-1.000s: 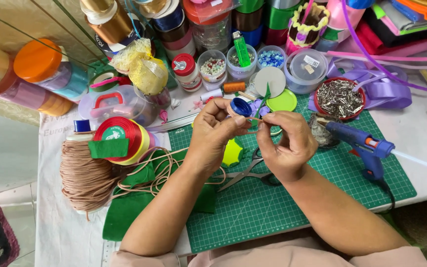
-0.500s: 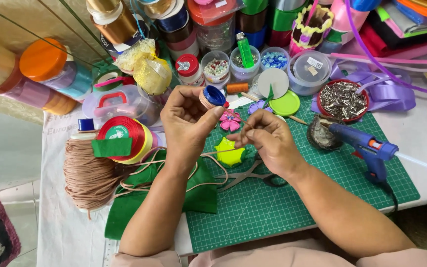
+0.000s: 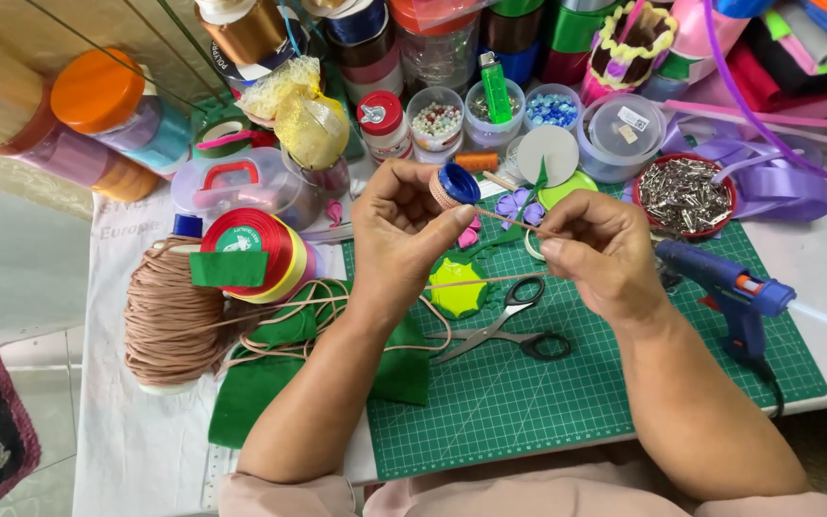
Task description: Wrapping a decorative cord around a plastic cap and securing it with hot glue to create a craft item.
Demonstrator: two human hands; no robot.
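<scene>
One pair of scissors, one blue glue gun, one green cutting mat, one cord spool

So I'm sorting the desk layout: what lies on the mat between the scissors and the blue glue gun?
In the head view, only the right hand and its forearm lie between scissors and glue gun.

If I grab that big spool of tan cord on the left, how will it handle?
The tan cord spool looks thickly wound, so probably heavy for its size. It stands on end, so it should not roll unless tipped. Its loose cord trails limply towards the left hand and would likely drag across the green felt.
</scene>
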